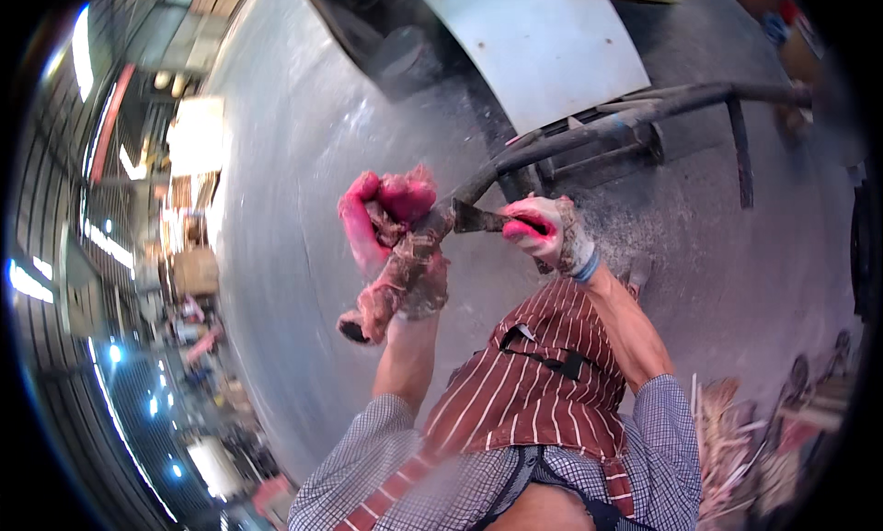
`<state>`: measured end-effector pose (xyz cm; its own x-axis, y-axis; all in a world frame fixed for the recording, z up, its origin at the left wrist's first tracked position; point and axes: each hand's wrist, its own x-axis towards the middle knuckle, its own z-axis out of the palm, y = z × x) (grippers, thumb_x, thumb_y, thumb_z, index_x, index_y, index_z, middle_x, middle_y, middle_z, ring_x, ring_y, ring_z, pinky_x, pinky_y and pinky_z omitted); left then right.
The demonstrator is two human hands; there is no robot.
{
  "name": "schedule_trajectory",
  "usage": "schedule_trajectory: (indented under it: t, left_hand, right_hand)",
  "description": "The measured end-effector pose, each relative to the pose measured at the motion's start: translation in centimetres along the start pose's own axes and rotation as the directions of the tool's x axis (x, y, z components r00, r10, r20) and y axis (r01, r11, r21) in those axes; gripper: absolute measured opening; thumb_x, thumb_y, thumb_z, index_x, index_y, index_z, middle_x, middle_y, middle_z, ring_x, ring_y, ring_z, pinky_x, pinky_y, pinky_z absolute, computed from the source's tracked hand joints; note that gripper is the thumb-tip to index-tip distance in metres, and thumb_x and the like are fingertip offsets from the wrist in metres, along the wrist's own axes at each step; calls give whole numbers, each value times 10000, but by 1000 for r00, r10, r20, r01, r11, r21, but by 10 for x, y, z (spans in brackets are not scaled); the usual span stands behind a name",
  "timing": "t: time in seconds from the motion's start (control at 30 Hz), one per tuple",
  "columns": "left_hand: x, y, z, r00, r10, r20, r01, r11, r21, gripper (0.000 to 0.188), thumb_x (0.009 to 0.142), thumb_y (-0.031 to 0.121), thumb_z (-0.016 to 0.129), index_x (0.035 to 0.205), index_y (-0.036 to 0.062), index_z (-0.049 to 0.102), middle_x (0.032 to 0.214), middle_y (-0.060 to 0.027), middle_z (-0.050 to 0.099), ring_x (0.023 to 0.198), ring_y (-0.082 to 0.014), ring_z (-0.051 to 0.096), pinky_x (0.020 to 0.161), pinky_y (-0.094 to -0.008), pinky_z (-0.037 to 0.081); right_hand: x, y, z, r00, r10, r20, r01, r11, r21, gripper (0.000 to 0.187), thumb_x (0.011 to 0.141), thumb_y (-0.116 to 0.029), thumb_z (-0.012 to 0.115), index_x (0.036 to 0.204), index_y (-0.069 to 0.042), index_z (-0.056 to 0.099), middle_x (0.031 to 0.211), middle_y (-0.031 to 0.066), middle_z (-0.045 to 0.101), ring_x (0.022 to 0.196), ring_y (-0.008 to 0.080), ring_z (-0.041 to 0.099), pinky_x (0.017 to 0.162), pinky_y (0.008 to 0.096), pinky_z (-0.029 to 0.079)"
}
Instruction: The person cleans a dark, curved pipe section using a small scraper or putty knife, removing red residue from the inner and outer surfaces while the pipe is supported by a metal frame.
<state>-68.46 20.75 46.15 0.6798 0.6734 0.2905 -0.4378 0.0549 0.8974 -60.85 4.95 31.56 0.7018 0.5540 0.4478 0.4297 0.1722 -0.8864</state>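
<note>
My left hand (405, 198), in a grimy glove with bright pink fingers, is curled around the near end of a dark bent metal tube (552, 149). That end carries a lumpy pinkish-brown coating (386, 296), and a dark opening shows at its tip. What the coating is made of I cannot tell. In my right hand (550, 232), gloved in white with pink on the fingers and a blue cuff, is a scraper (476, 218). Its flat, dark blade points left, close beside the coated tube. Whether the blade touches it is unclear.
Beyond the tube a pale flat panel (543, 44) lies over a dark frame. One leg of the tube frame (741, 154) stands at the right. Thin wood strips (727, 448) are piled at lower right. Cartons (195, 272) and clutter line the left side.
</note>
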Motion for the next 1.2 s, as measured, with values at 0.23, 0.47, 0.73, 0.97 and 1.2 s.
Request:
schedule_trajectory:
  t: [0.23, 0.47, 0.73, 0.97, 1.2]
  left_hand:
    - [-13, 11, 28, 984, 9, -180, -63, 953, -295, 315, 1031, 344, 514, 1214, 88, 526, 1027, -48, 627, 956, -199, 626, 884, -358, 508]
    - [-21, 11, 44, 836, 85, -542, -298, 900, -319, 413, 1031, 461, 475, 933, 117, 681, 853, -27, 644, 820, -240, 603, 681, -397, 526]
    - [-41, -11, 41, 836, 174, -521, -300, 939, -168, 370, 1041, 417, 464, 1031, 100, 655, 998, -66, 667, 914, -242, 636, 811, -400, 531]
    - [-38, 63, 76, 694, 376, -614, -480, 877, -6, 358, 1052, 372, 450, 1086, 75, 648, 1099, -104, 690, 991, -247, 665, 901, -391, 539]
    - [-44, 96, 48, 645, 724, -244, -253, 504, 825, 432, 1070, 325, 402, 966, -6, 660, 1022, -161, 696, 939, -255, 686, 825, -377, 557]
  right_hand:
    - [37, -16, -32, 945, -64, 321, 39, 996, 83, 316, 822, -285, 762, 1069, -91, 729, 1003, 106, 741, 922, 287, 706, 821, 377, 553]
    - [63, 10, -43, 896, -77, 438, 31, 993, 111, 303, 804, -221, 755, 1058, -60, 722, 1027, 126, 731, 961, 291, 702, 841, 386, 557]
    - [105, -49, -48, 788, -350, 506, 309, 936, 167, 358, 799, -246, 782, 1099, -69, 702, 1020, 125, 729, 956, 315, 694, 944, 414, 513]
    - [115, -39, -56, 759, -285, 585, 268, 956, 119, 357, 751, -226, 801, 1064, -81, 712, 1041, 104, 736, 975, 305, 691, 943, 419, 509]
    - [143, -103, -20, 600, -347, 721, 348, 925, 156, 313, 773, -219, 792, 1040, -76, 712, 1010, 112, 729, 920, 316, 685, 919, 420, 508]
